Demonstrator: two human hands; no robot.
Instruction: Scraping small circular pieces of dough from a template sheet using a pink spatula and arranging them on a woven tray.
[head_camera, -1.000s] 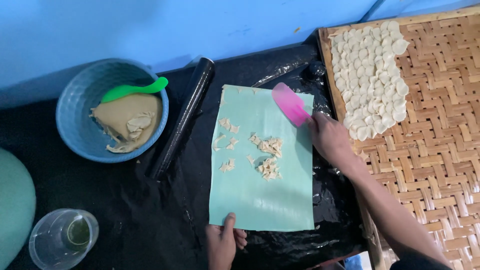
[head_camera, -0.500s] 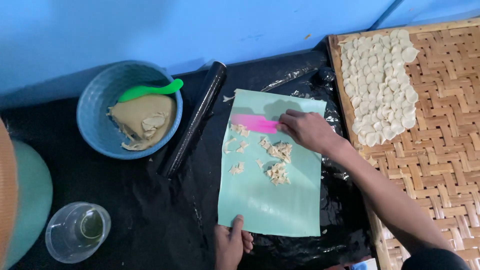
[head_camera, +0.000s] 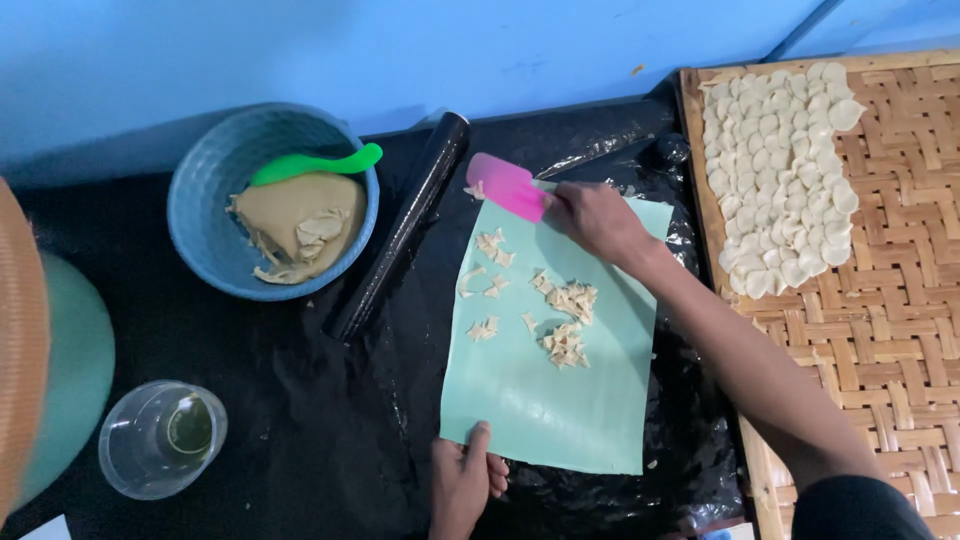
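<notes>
Fingers of the right hand (head_camera: 598, 220) are closed around one end of a pink plastic scraper (head_camera: 508, 186), whose blade lies low at the far left corner of the mint-green mat (head_camera: 560, 400), a small dough bit at its edge. The flat angle suits pushing or lifting scraps off the sheet. Fingers of the left hand (head_camera: 462, 482) are pressed together on the mat's near edge, thumb on top, pinning it; that reads as a way of keeping the thin sheet from sliding under the scraper.

By size, the black plastic sheeting (head_camera: 300, 400) comes first, covering the tabletop under everything, probably to keep it clean. To the right a woven bamboo tray (head_camera: 880, 330) carries a tight patch of pale cut dough pieces (head_camera: 780, 160) at its far left corner, laid flat in one layer, likely so they do not stick. At the far left a teal rounded object (head_camera: 60, 370) is only partly in view; I cannot tell what it is. A blue basket-like bowl (head_camera: 205, 215) holds a lump of tan dough (head_camera: 300, 225) with a green spatula (head_camera: 315, 163) resting across it. A black rolling pin (head_camera: 405, 225) lies diagonally between bowl and mat, touching neither hand. A clear glass cup (head_camera: 160, 440) with a little yellowish liquid stands near the front left. Smallest are the dough scraps (head_camera: 565, 320), scattered over the mat's far half.
</notes>
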